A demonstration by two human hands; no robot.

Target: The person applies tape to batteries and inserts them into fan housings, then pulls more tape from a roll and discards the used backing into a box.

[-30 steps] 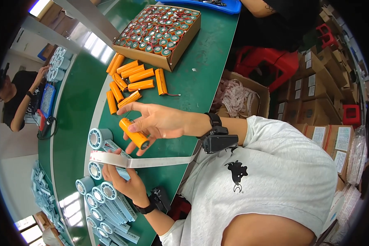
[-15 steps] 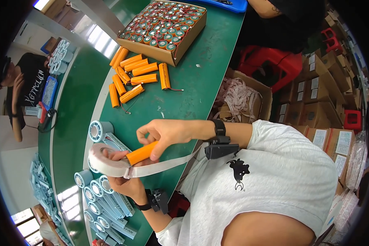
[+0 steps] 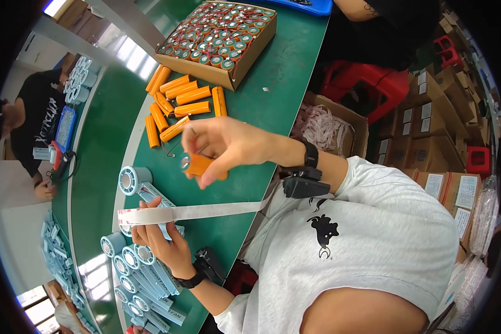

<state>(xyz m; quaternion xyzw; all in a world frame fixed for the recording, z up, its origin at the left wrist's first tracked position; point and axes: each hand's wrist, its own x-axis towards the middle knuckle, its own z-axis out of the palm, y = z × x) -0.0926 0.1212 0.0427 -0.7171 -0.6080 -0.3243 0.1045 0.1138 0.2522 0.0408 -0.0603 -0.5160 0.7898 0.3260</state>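
My right hand (image 3: 225, 147), closed, grips an orange cylindrical battery (image 3: 201, 166) above the green table. Below it, my left hand (image 3: 164, 242) holds a roll of white tape (image 3: 145, 216), seen nearly edge-on, with fingers around it. A loose strip of tape (image 3: 217, 210) stretches from the roll toward my shirt. Several more orange batteries (image 3: 193, 109), some with thin wires, lie past my right hand. Light blue handheld fans (image 3: 129, 257) lie beside and beneath my left hand.
A cardboard box (image 3: 236, 72) full of wired batteries stands on the green table (image 3: 261, 117). A carton of crumpled strips (image 3: 325, 131) and a red stool (image 3: 367, 89) are beside the table edge. Another person (image 3: 30, 119) is across the table; another person's arm (image 3: 359, 10) shows at the top.
My right hand has lifted the battery up and away from the tape roll, toward the other batteries. The roll has turned from showing its face to nearly edge-on in my left hand.
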